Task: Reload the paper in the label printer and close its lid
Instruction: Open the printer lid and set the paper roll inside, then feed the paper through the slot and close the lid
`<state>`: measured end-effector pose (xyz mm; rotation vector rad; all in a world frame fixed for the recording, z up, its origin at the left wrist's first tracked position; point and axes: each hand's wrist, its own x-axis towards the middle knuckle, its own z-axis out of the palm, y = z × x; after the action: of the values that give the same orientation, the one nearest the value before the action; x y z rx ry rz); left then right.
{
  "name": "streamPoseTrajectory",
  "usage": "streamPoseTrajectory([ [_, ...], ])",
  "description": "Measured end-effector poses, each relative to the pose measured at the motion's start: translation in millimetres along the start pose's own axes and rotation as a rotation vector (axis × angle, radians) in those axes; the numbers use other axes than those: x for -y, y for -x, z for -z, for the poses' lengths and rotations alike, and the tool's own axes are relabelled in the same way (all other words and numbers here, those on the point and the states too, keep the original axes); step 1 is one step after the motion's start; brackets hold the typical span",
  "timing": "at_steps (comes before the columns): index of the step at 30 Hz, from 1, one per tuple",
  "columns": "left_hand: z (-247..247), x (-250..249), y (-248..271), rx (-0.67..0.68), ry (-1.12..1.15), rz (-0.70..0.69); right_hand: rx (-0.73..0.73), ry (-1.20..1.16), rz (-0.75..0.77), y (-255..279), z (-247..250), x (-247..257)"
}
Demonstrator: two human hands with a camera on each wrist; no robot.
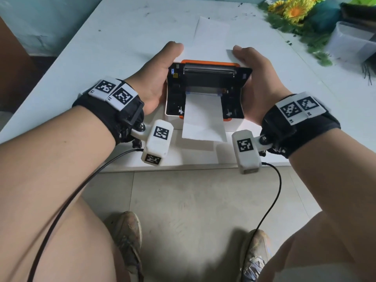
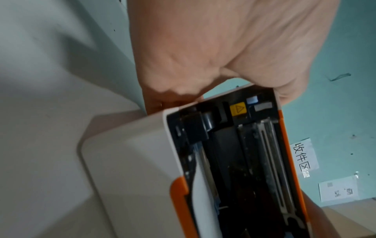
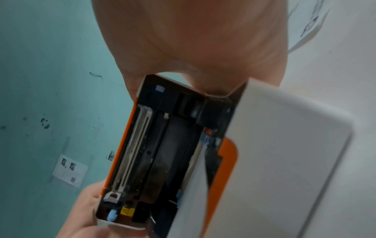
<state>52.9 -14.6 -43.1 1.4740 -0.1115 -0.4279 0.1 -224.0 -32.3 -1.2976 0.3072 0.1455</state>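
A white label printer (image 1: 173, 120) with orange trim sits near the front edge of the white table (image 1: 81, 58). Its lid (image 1: 209, 78) is raised partway, showing the black underside and a metal bar. My left hand (image 1: 160, 78) grips the lid's left end and my right hand (image 1: 256, 82) grips its right end. A white paper strip (image 1: 203, 123) runs out of the open body towards me and over the front. The left wrist view shows the left hand (image 2: 223, 48) on the lid (image 2: 244, 153). The right wrist view shows the right hand (image 3: 193, 40) on the lid (image 3: 154, 153).
More white paper (image 1: 211, 35) lies flat behind the printer. Artificial sunflowers (image 1: 295, 9) and a clear plastic box (image 1: 354, 41) stand at the back right. The table's front edge (image 1: 183, 165) is close to the printer. Tiled floor and my shoes are below.
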Motion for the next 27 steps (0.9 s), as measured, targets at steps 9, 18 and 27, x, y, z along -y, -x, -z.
streamPoseTrajectory([
  [9,16.9,5.4,-1.2,0.11,0.009,-0.01,0.132,-0.117,0.064,4.8,8.9,-4.5],
  [18,26.0,10.0,-0.7,0.195,0.06,-0.048,0.286,-0.198,0.063,1.2,25.9,-12.8],
  [27,28.3,13.5,4.2,0.203,0.078,-0.088,0.327,-0.07,0.126,7.2,35.0,-12.0],
])
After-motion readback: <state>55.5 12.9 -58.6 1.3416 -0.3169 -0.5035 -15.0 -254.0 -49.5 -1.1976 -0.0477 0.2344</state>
